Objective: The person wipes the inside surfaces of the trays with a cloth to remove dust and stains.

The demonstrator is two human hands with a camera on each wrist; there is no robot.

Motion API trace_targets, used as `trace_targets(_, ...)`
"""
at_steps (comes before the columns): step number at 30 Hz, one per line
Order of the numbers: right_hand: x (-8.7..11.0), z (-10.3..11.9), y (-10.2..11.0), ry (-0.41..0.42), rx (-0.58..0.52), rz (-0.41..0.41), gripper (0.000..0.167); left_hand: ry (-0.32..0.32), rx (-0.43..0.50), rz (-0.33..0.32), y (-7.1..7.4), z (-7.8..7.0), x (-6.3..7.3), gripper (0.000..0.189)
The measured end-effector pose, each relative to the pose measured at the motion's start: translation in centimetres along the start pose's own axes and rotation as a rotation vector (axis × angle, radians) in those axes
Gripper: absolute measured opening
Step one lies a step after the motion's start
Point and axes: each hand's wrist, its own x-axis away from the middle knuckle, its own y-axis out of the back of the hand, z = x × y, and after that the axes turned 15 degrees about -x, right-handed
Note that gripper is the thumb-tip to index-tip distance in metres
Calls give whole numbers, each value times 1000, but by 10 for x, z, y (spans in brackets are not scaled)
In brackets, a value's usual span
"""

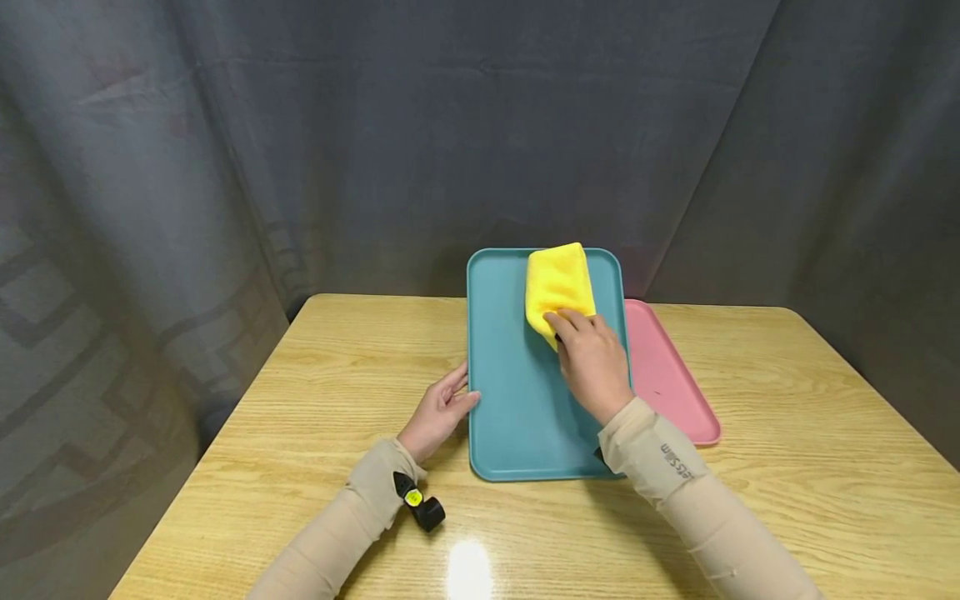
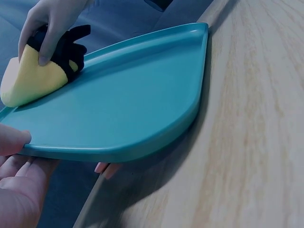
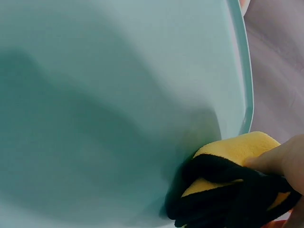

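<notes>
A teal rectangular tray point(image 1: 510, 400) is tilted, its far end raised above the table. My left hand point(image 1: 438, 412) holds the tray's left edge, with the thumb point(image 2: 14, 138) over the rim and the other fingers underneath. In my right hand point(image 1: 592, 358) is a folded yellow cloth point(image 1: 558, 283) with black edging, pinched between thumb and fingers. The cloth lies against the tray's upper right part, close to the far rim. In the right wrist view, bunched black folds of the cloth point(image 3: 237, 147) rest at the tray's corner.
A pink tray point(image 1: 667, 375) lies on the wooden table point(image 1: 360, 358), partly covered by the teal one, with a small dark mark on its surface. Grey curtains point(image 1: 480, 150) hang behind the table and along both sides. A black strap point(image 1: 427, 510) hangs from my left wrist.
</notes>
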Motion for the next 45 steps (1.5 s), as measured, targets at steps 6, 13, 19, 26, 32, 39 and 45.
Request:
trace_targets(6,1,-4,2,-14,-2,2,34,-11,-15,-1,1,0,0,60)
trace_targets(13,3,-8,5,-27,-4,-2,35,-30,-19,-2,0,3,-1,61)
trace_targets(19,5,-12,7,-51,3,-6,35,-39,-13,13,1,2,0,61)
trace_targets(26,6,-16,9,-58,10,-10,35,-18,-2,7,0,0,0,60)
trace_targets(32,9,-19,11,-43,13,-32,34,-24,-7,8,0,1,0,61)
trace_targets(39,9,-23,12,-50,14,-43,35,-35,0,11,0,1,-1,60)
trace_targets(45,10,-26,14,-55,10,-46,34,-43,-9,16,1,2,0,61)
